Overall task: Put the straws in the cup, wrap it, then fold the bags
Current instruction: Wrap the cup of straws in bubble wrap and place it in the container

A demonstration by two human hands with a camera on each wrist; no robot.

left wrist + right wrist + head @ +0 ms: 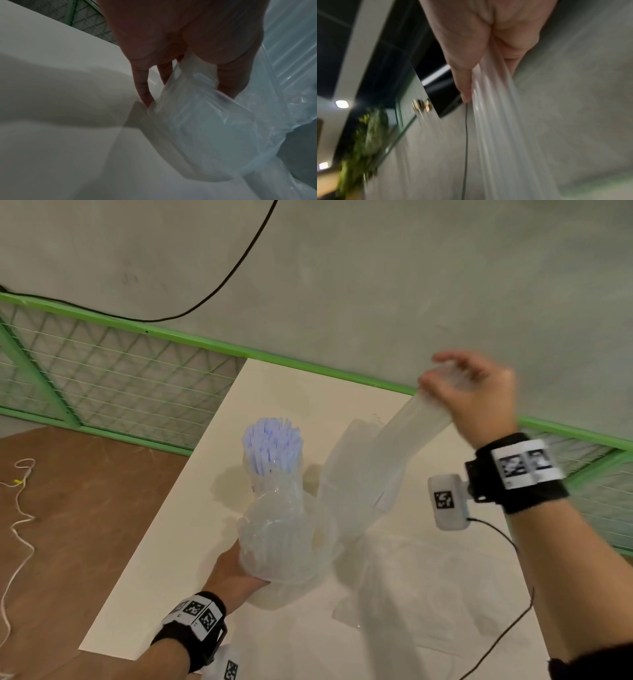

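Only head view shows straws point(272, 445) — wrist views don't.

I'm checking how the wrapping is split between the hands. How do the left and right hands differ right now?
The left hand is low, at the table, gripping the wrapped cup; the right hand is raised high. The left steadies the bundle; the right pulls a strip of clear plastic wrap taut, up and away. Both wear black wrist straps with markers.

Straws point(272, 446) in the cup point(274, 529) on the table point(178, 542), bags point(404, 594) right of it.
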